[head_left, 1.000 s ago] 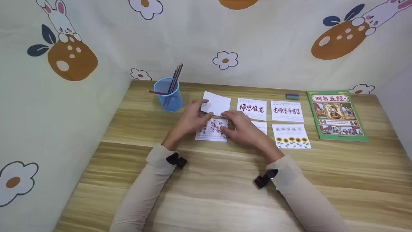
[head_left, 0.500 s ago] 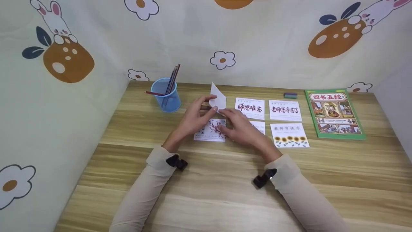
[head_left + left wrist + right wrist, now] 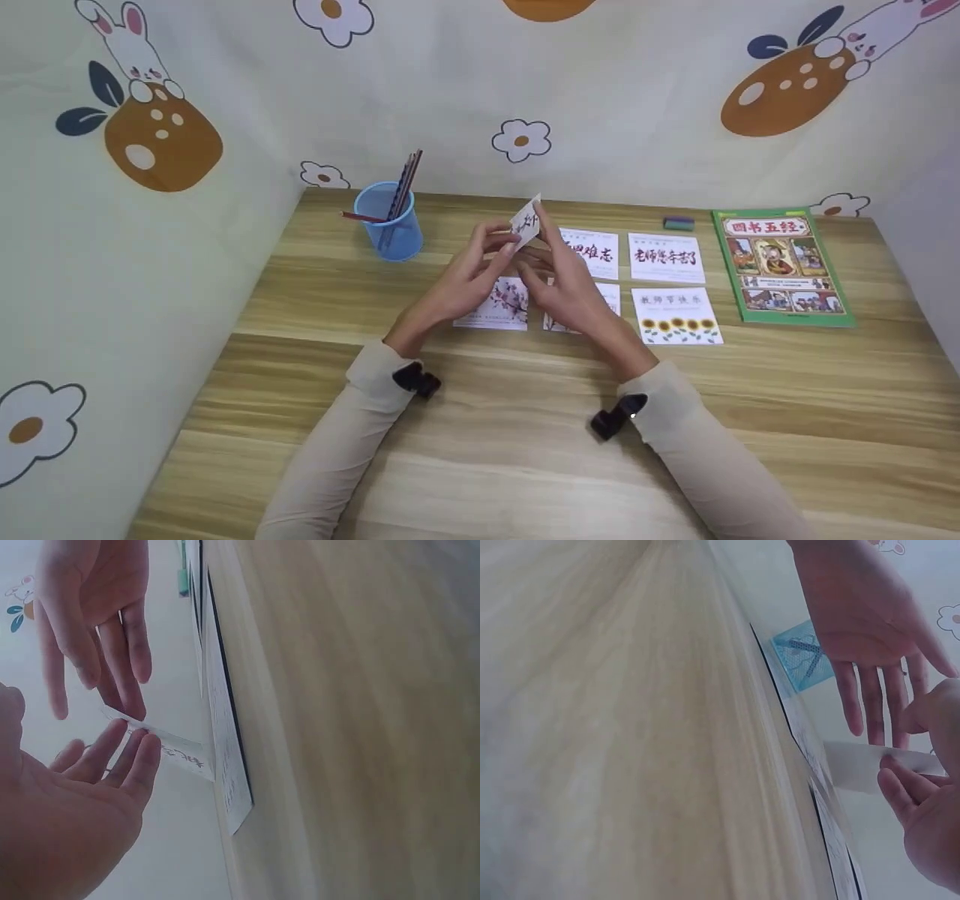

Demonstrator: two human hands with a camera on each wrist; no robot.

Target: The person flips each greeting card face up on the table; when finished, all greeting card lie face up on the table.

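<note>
A small white card point(image 3: 527, 220) with dark writing is held tilted above the wooden table point(image 3: 525, 450), between both hands. My right hand point(image 3: 559, 262) pinches one end of the card point(image 3: 859, 765) between thumb and curled fingers point(image 3: 896, 791). My left hand point(image 3: 487, 259) has nearly straight fingers point(image 3: 142, 754) whose tips touch the card point(image 3: 180, 754) from below, thumb apart from it. Below the hands lies a pink blossom card point(image 3: 501, 304), with another card point(image 3: 604, 296) partly hidden by the right hand.
Calligraphy cards point(image 3: 596, 251) point(image 3: 666, 257) and a sunflower card point(image 3: 679, 315) lie in rows to the right. A green book point(image 3: 780, 266) and an eraser point(image 3: 679, 223) sit further right. A blue cup point(image 3: 390, 225) with pencils stands at the back left. Patterned cloth walls surround the table.
The white card rose off the table and turned over, so its written face now shows. Both hands lifted with it, and the right hand left the cards below.
</note>
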